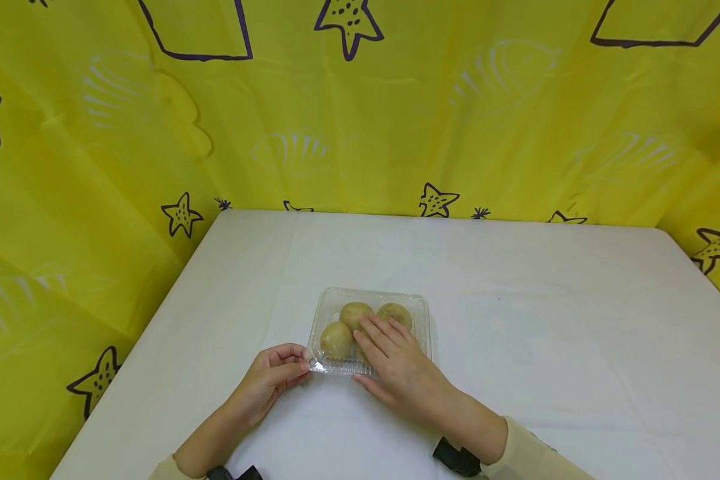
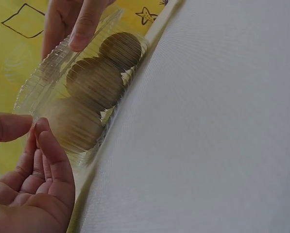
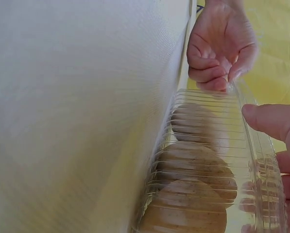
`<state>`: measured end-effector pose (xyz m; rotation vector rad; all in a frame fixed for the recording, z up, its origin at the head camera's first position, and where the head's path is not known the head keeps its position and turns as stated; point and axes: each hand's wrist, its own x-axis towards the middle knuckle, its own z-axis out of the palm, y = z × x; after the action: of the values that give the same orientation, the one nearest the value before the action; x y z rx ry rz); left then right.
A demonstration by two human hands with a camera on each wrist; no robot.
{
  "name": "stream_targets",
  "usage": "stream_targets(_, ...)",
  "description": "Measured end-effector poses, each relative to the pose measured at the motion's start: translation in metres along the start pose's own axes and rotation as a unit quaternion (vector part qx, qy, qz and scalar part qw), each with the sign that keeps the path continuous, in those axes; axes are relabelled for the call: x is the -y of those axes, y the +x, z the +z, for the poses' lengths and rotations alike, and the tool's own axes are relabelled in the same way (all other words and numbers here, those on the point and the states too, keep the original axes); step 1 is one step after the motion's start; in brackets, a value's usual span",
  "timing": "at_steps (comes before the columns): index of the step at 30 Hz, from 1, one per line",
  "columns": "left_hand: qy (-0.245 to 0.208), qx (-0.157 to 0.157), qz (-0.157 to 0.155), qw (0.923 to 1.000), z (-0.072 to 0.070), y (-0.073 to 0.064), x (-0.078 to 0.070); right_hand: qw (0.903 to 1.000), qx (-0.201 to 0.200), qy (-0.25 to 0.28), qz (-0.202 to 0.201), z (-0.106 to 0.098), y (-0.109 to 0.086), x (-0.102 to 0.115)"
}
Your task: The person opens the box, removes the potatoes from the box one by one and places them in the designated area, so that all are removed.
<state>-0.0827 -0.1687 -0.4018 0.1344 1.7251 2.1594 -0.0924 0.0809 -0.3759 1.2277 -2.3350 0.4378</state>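
A clear plastic clamshell box [image 1: 421,313] with ribbed sides sits on the white table, its lid lying over the top. Inside are several round, tan-brown potatoes [image 1: 337,341], seen through the ribbed wall in both wrist views. My left hand [image 1: 276,375] pinches the box's near left corner between thumb and forefinger. Across the lid lies my right hand [image 1: 405,373], its fingers straight and pressing on the plastic, the thumb at the near rim [image 3: 251,141]. That hand hides part of the box's right side and what lies under it.
A white cloth covers the table [image 1: 546,333], which stretches out around the box on all sides. Behind and beside it hangs a yellow curtain [image 1: 384,120] printed with starfish and fish. Dark straps [image 1: 456,457] show at both wrists.
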Motion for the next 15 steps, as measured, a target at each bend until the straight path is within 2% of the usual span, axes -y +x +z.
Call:
stream_targets(6, 0.0, -0.001, -0.002, 1.0, 0.0016, 0.0005, -0.0012, 0.9975, -0.052, -0.018, -0.045, 0.0012, 0.0021, -0.0003)
stream_targets(15, -0.003, 0.003, -0.013, 0.9999, 0.0009, 0.0009, -0.001, 0.9973, -0.054, -0.011, -0.05, -0.0006, 0.0018, 0.0)
